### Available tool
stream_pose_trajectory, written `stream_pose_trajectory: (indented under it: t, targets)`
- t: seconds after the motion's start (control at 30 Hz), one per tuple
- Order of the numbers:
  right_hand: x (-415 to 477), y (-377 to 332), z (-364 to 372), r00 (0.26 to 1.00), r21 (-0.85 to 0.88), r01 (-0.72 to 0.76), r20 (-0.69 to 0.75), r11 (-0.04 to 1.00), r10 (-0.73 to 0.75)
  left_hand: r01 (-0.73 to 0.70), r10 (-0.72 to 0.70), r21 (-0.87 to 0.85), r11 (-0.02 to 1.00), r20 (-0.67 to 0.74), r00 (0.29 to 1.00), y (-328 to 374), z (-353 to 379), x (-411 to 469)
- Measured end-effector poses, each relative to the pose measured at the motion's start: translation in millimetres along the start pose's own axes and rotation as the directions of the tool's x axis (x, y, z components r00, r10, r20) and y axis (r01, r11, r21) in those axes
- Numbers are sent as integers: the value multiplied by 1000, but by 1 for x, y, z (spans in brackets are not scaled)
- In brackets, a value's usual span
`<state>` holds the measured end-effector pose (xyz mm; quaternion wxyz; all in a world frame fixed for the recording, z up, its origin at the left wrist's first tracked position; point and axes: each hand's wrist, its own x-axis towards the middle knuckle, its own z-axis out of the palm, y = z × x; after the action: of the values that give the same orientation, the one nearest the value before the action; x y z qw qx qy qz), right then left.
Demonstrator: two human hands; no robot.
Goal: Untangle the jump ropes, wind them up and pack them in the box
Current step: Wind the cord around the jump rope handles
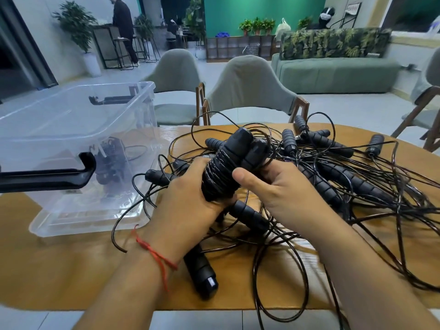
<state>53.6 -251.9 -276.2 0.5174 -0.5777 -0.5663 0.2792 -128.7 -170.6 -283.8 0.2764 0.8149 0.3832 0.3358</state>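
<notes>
wound jump rope (221,177) tilted up and away, left hand (188,201) and right hand (281,189) fingers gripping it

Both hands hold one wound bundle (226,167) upright over the wooden surface (59,270). The left hand (190,198) grips its lower end, and the right hand (273,189) sets its thumb on the coils with its fingers curled behind. A tangle (345,182) of black ropes and handles lies beneath and to the right. On the left stands a clear box (78,206) with dark rope (110,160) inside.

Wooden table (71,270) bears clear box (78,129), tangled ropes (357,186).
</notes>
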Motion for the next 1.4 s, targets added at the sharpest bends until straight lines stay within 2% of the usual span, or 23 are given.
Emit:
stream_pose_trajectory:
  t: [0.17,0.3,0.4,0.5,0.6,0.7,0.83,0.93,0.97,1.07,1.2,1.33,1.4]
  targets:
    - [0,-5,14,994,72,-23,-108,997,30,-85,124,212,974,-181,976,5,18,-10]
    - [-3,-8,20,980,222,16,-197,975,29,-90,154,309,947,-188,970,15,29,-16]
    - [-3,-7,13,981,238,30,-195,971,17,-37,42,121,992,-41,998,24,23,-16]
    - [-4,-5,7,993,253,20,-122,967,11,90,-68,-119,989,178,982,30,5,-11]
    - [-5,-7,3,999,240,22,-52,970,-10,192,-83,-223,956,422,903,32,-12,-8]
    - [-6,-9,0,999,248,28,25,968,-35,312,32,-417,854,640,768,29,-22,-8]
    - [-10,-11,-2,993,381,-9,110,925,-36,430,229,-576,695,745,626,18,-23,-10]
    - [-11,-10,-4,981,418,-3,179,908,-79,440,344,-621,648,755,559,17,-17,-11]
    - [-9,-9,-5,975,406,5,199,914,-94,423,343,-626,655,745,572,19,-15,-11]
    - [-5,-8,-10,978,367,28,184,930,-102,333,269,-624,707,673,689,21,-16,-10]
    - [-8,-13,-19,984,222,118,102,968,-143,160,149,-488,858,534,833,23,-26,-9]
    - [-11,-18,-19,990,241,101,72,965,-122,99,89,-384,918,443,892,29,-29,-8]
    - [-8,-17,-16,993,198,89,65,976,-103,33,65,-255,966,365,929,27,-24,-7]
